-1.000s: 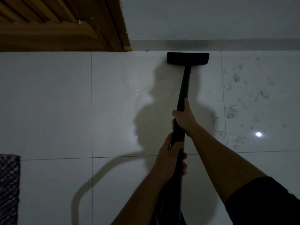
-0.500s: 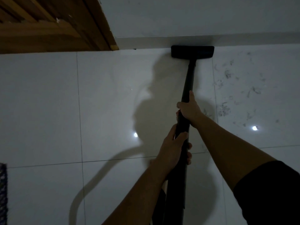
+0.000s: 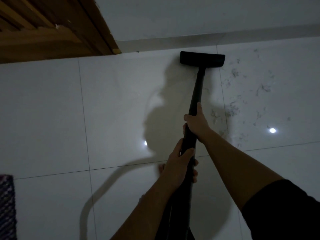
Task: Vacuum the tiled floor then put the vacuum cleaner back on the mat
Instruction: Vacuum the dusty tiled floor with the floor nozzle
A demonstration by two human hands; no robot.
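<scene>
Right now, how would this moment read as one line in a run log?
stage: vacuuming | left hand: gripping wand, lower | right hand: gripping wand, higher | floor head: on tiles by wall | debris: right of head

My left hand [image 3: 180,163] and right hand [image 3: 196,122] cover parts of the wand [image 3: 196,90], whose lower end runs off the bottom edge, vacuum body unseen. Mat [image 3: 7,205] cut by left edge; wooden door [image 3: 43,28] cut top-left. Debris [image 3: 242,94] specks too small to identify.
</scene>
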